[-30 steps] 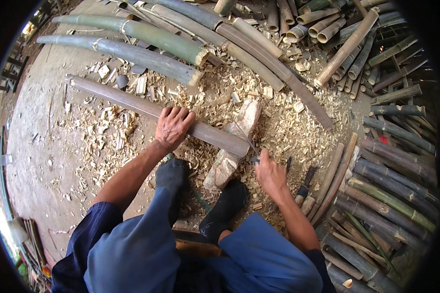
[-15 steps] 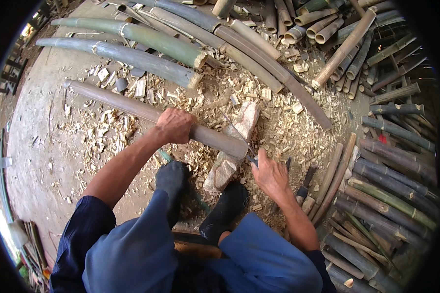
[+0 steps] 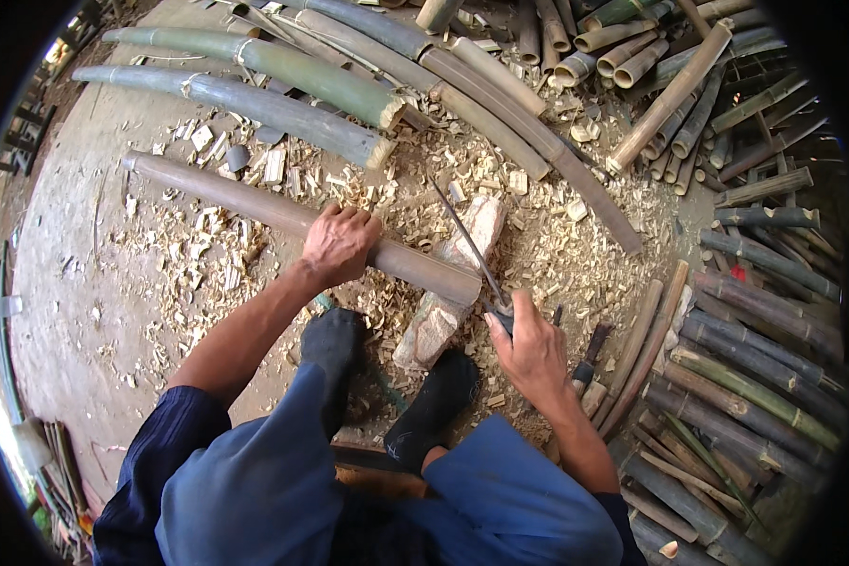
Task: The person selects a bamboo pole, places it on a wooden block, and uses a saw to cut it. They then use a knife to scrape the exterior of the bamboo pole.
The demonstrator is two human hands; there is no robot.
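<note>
My left hand [image 3: 341, 247] is closed over the middle of a brown bamboo pole [image 3: 226, 196]. The pole slants from the far left down to the right, its right end lying across a pale, rough block [image 3: 431, 330]. In my right hand [image 3: 531, 347] is a narrow-bladed tool [image 3: 470, 236] with a dark handle; whether it is a saw or a knife I cannot tell. Its blade points up and to the left, close to the pole's right end and over the block. My feet in dark socks stand on either side of the block's near end.
Pale wood chips [image 3: 219, 247] litter the floor around the block. Long bamboo poles [image 3: 245, 106] lie beyond. Cut bamboo pieces [image 3: 764, 330] are stacked along the right side. A dark-handled tool [image 3: 590, 354] lies right of my right hand.
My right hand has turned the tool, so that more of its blade shows and the tip reaches farther up and left. My left hand and the pole have barely moved.
</note>
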